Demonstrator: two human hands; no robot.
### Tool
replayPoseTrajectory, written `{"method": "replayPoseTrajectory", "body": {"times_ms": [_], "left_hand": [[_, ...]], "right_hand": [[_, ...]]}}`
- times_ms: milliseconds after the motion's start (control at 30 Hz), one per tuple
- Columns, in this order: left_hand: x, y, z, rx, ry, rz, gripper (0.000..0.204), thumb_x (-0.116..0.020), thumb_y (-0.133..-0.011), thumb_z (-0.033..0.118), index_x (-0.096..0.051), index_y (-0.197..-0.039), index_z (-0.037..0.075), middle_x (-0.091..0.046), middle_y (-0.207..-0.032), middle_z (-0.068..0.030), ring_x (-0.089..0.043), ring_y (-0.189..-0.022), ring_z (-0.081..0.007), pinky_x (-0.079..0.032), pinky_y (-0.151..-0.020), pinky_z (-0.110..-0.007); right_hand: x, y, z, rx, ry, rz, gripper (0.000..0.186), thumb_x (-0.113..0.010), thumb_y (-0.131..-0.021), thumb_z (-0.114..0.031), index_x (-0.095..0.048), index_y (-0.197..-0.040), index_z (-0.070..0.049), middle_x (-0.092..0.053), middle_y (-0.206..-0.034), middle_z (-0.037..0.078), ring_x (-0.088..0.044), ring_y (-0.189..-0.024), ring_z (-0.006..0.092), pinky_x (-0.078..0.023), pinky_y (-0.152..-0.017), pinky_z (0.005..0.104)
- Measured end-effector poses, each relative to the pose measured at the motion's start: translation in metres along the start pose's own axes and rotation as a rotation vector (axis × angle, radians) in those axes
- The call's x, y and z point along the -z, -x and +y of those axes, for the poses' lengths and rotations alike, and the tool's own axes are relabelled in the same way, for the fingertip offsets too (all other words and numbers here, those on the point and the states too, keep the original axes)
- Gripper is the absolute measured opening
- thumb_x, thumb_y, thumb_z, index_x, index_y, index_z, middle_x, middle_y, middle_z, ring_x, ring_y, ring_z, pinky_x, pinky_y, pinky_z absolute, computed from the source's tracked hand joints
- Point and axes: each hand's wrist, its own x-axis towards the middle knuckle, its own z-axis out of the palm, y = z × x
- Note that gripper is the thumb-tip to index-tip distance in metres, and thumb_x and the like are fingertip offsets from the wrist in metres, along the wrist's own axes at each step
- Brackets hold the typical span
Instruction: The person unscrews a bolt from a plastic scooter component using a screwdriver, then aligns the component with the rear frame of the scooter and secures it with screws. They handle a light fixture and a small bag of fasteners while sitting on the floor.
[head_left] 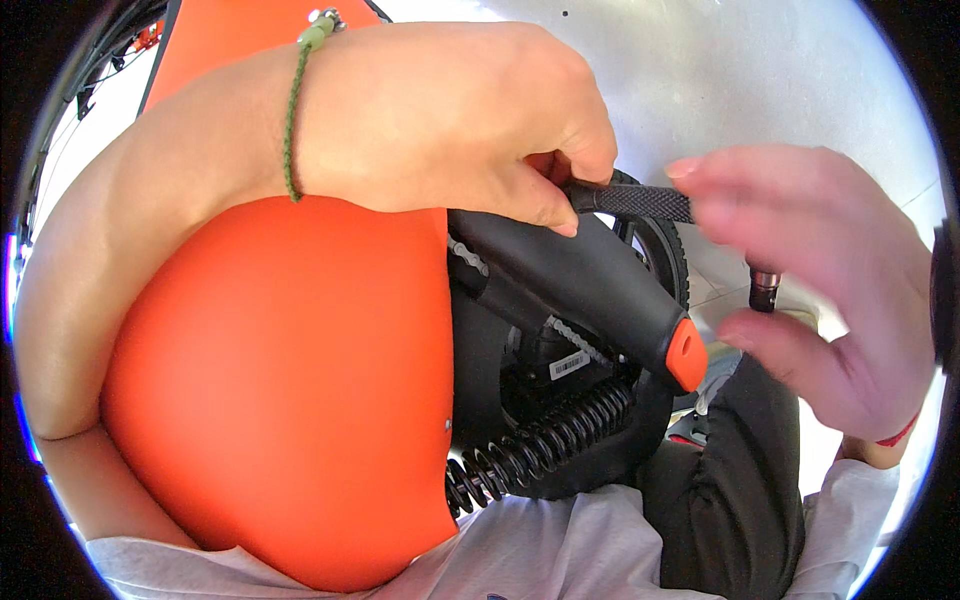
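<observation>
1. The left hand, above the seat's upper right corner, has thumb and fingers closed on the near end of the tool.
2. The right hand, blurred, is partly open, thumb and fingers spread about the tool's far end; I cannot tell whether it touches.
3. The tool lies level past the seat's right edge, its dark metal tip pointing down.
4. Below are the black cover with its orange end, the chain and spring.
5. The orange seat is left; the wheel stands behind the cover.
</observation>
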Motion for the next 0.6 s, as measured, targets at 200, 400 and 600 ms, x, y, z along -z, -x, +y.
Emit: {"method": "replayPoseTrajectory", "body": {"times_ms": [200, 400, 600], "left_hand": [[-0.004, 0.001, 0.004, 0.078, 0.0, 0.034, 0.019, -0.072, -0.079, 0.003, -0.064, -0.095, -0.003, -0.06, -0.082, -0.0142, -0.059, -0.069, -0.0293, -0.047, -0.063, -0.036], [-0.01, -0.001, -0.006, -0.032, 0.029, 0.07, 0.021, -0.072, -0.079, 0.004, -0.065, -0.098, -0.002, -0.062, -0.083, -0.0118, -0.061, -0.07, -0.0232, -0.049, -0.061, -0.033], [0.0, -0.001, 0.001, 0.011, -0.014, -0.02, 0.017, -0.069, -0.079, 0.003, -0.064, -0.095, -0.002, -0.061, -0.082, -0.0114, -0.061, -0.069, -0.0219, -0.049, -0.062, -0.033]], "right_hand": [[-0.011, -0.007, -0.007, -0.088, 0.258, 0.043, 0.023, -0.068, -0.084, -0.011, -0.066, -0.104, 0.0, -0.069, -0.095, 0.016, -0.066, -0.075, 0.0273, -0.051, -0.064, 0.0316], [-0.026, -0.016, -0.022, -0.718, -0.258, 0.114, 0.021, -0.066, -0.089, -0.014, -0.064, -0.108, -0.005, -0.067, -0.078, 0.005, -0.062, -0.063, 0.0148, -0.045, -0.058, 0.0254], [-0.004, 0.01, 0.0, -0.285, -0.031, 0.076, 0.044, -0.076, -0.077, -0.013, -0.061, -0.117, -0.002, -0.065, -0.079, 0.004, -0.061, -0.066, 0.0139, -0.044, -0.06, 0.0246]]}}
